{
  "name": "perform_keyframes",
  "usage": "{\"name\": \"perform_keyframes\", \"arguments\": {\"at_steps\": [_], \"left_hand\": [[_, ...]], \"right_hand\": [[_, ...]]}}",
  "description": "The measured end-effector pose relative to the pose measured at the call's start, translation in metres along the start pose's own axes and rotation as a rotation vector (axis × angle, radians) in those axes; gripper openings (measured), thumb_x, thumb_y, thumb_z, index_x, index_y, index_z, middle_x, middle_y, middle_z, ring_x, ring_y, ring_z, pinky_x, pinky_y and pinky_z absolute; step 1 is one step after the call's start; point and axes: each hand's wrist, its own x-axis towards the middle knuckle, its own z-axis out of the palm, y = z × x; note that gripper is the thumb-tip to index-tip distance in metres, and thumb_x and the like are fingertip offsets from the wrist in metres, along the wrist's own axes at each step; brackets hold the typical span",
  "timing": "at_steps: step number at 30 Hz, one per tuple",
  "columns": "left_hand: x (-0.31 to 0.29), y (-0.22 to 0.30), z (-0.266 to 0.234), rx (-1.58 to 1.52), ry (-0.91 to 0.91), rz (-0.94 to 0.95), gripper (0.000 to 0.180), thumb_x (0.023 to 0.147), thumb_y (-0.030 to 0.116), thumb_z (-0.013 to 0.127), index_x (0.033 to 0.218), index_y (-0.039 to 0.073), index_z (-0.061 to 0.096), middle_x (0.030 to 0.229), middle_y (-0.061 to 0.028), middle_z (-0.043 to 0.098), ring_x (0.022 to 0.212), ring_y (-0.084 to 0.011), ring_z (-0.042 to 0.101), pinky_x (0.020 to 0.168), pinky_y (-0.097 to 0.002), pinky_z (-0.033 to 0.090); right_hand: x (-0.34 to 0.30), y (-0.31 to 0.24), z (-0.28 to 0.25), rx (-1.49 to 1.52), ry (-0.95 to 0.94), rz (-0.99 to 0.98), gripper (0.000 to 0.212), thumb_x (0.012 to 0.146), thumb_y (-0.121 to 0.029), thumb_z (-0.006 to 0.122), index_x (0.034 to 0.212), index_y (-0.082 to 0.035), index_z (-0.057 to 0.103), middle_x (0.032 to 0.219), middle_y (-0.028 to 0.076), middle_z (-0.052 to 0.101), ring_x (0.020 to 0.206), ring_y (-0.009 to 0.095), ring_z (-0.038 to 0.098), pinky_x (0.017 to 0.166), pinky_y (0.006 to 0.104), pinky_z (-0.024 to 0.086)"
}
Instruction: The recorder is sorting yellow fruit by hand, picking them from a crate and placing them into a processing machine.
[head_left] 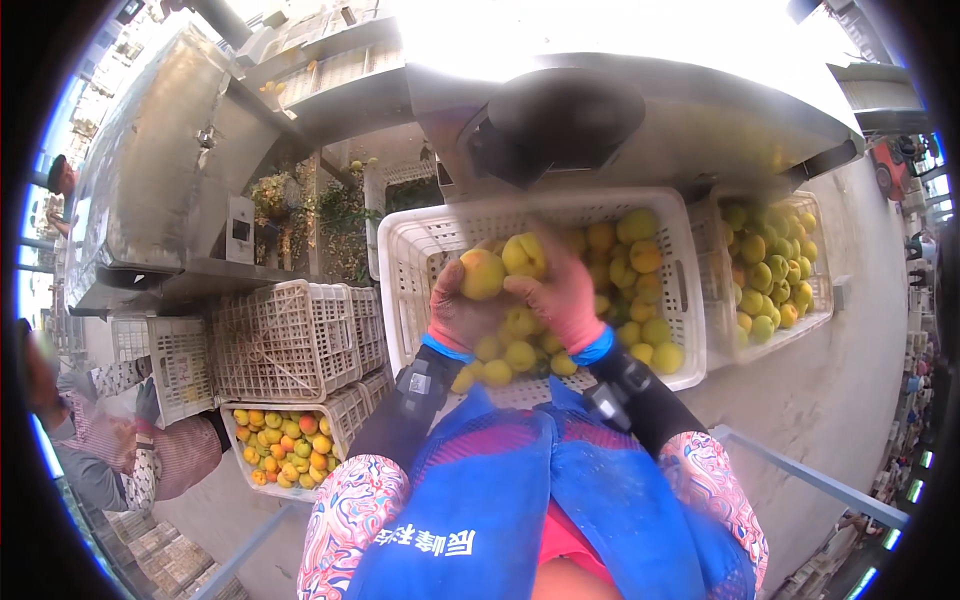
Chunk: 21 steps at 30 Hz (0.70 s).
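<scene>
- Your two hands are together over a large white plastic crate (418, 240), in the middle of the view, seen from above.
- Your left hand (455, 312) is partly closed, its fingers curled around a blushed fruit (482, 275), round and yellow with an orange tint.
- Your right hand (565, 302) is also partly closed, thumb toward the left hand, with hold of a yellow fruit (524, 256); its upper fingers are blurred.
- The two held fruits are side by side, close together, above the crate's contents.
- Below and to the right of your hands, loose fruit (655, 332) in green, yellow and orange lies in the crate, heaped more thickly on the right side.
- Each of your wrists has a blue band, with a black cuff carrying a small device farther up; your sleeves are swirl-patterned and your vest (480, 500) is blue.
- Just right of the crate is a second crate (714, 270), filled with similar yellow-green fruit.
- To the left is a stack of pale crates (265, 345); in front of it, a low crate (345, 425) holds yellow and orange fruit.
- At the far left, a co-worker (185, 455) in a striped garment has a dark-gloved hand beside another crate.
- Beyond your crate is a metal machine (720, 120), brightly lit along its top, with a dark, blurred rounded shape in front.
</scene>
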Motion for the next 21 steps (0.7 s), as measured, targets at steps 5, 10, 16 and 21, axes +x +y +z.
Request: {"name": "perform_keyframes", "arguments": {"at_steps": [5, 10, 16, 21], "left_hand": [[-0.007, 0.003, 0.007, -0.078, -0.056, -0.060, 0.078, 0.089, 0.054, 0.062, 0.148, 0.008, 0.042, 0.150, -0.0169, 0.042, 0.136, -0.0362, 0.042, 0.118, -0.0558, 0.027], [0.000, 0.019, 0.014, -0.173, -0.054, -0.002, 0.068, 0.091, 0.047, 0.065, 0.145, 0.010, 0.047, 0.142, -0.0159, 0.051, 0.130, -0.0350, 0.049, 0.113, -0.0549, 0.034], [-0.001, 0.018, 0.021, 0.005, 0.064, 0.136, 0.068, 0.090, 0.029, 0.068, 0.149, 0.009, 0.042, 0.141, -0.0176, 0.053, 0.130, -0.0350, 0.051, 0.109, -0.0551, 0.042], [0.005, 0.023, 0.040, 0.322, 0.052, 0.113, 0.078, 0.078, 0.014, 0.069, 0.150, 0.004, 0.040, 0.144, -0.0178, 0.050, 0.130, -0.0325, 0.052, 0.109, -0.0463, 0.045]], "right_hand": [[-0.007, -0.024, 0.000, -0.058, 0.143, -0.042, 0.096, 0.071, -0.034, 0.086, 0.148, 0.001, 0.042, 0.143, 0.023, 0.053, 0.132, 0.035, 0.052, 0.109, 0.0395, 0.042], [0.030, -0.039, -0.001, -0.085, 0.335, -0.103, 0.090, 0.071, -0.034, 0.086, 0.144, 0.001, 0.046, 0.130, 0.022, 0.060, 0.120, 0.037, 0.058, 0.102, 0.0436, 0.045], [0.091, -0.024, 0.009, -0.335, 0.499, -0.219, 0.073, 0.076, -0.039, 0.081, 0.133, 0.000, 0.055, 0.117, 0.021, 0.064, 0.100, 0.039, 0.062, 0.092, 0.0512, 0.046], [0.154, 0.062, 0.025, -0.861, 0.538, -0.383, 0.066, 0.073, -0.036, 0.083, 0.124, -0.001, 0.060, 0.113, 0.015, 0.066, 0.102, 0.036, 0.060, 0.093, 0.0471, 0.047]]}}
